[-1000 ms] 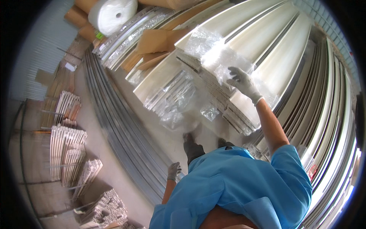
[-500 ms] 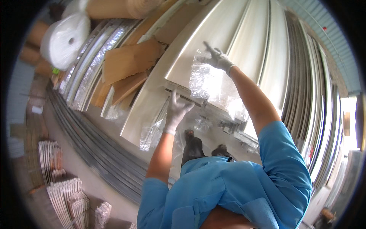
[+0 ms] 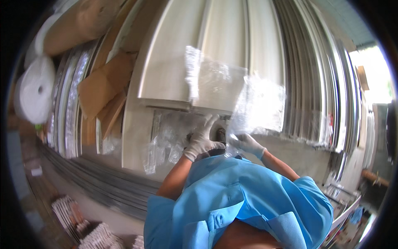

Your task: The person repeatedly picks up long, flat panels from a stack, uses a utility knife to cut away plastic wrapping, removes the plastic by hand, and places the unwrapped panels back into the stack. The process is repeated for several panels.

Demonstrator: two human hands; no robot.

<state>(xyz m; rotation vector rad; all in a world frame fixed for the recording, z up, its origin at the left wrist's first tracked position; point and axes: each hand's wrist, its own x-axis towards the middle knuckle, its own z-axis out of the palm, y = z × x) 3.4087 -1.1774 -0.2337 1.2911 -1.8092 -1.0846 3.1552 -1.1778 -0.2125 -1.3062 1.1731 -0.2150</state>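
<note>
My right hand (image 3: 248, 146), in a pale work glove, is closed on the gathered near end of a clear plastic film (image 3: 261, 103). The film spreads up and away from it, shining brightly, over the ends of long cream-coloured panels (image 3: 226, 41). Close by on the left is my left hand (image 3: 202, 143), also gloved, with its thumb and fingers apart and nothing visibly held. Another stretch of clear film (image 3: 217, 81) lies across the panels' near part. Crumpled film (image 3: 170, 145) rests lower down, left of my left hand.
Torn brown cardboard (image 3: 101, 87) leans at the left, near a white wrapped roll (image 3: 37, 89) and a large brown roll (image 3: 78, 27). Long dark strips (image 3: 99, 182) lie on the floor at lower left. Stacked long profiles (image 3: 309, 74) stand along the right.
My right hand has come back from over the panels toward my body, drawing the film with it. My left hand has moved right, nearer to it. The view has turned.
</note>
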